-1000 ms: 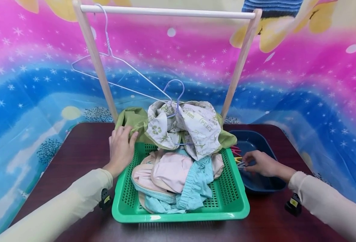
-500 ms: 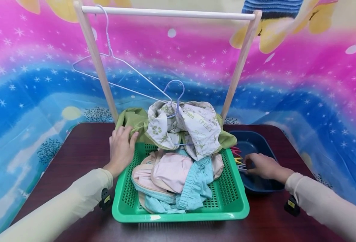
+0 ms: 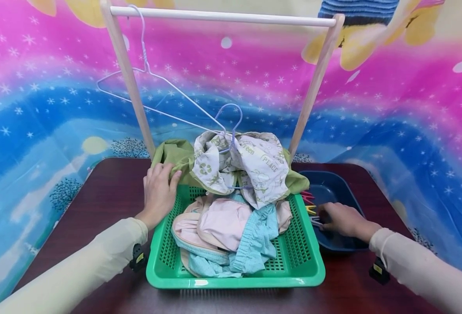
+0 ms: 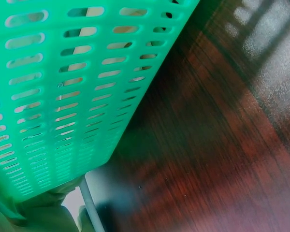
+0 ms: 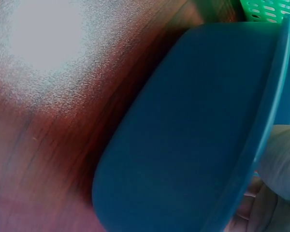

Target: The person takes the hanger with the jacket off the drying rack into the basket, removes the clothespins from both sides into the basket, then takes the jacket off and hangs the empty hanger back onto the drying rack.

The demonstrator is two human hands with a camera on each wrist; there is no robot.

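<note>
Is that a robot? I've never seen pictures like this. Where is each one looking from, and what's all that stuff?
No robot: a person works with a bare left hand and right hand. The wide picture comes from a camera on the head. The two close ones come from the wrists: the left shows the side of a green plastic basket, the right a dark blue plastic basin.

On the dark red table, the basket holds crumpled pink and turquoise clothes. A green jacket with a printed white lining lies at its far end. Behind is a wooden rack with a white bar.

The left hand seems to rest on the jacket. The right hand is at a small grey clothes peg; I can't tell whether its fingers pinch it.
</note>
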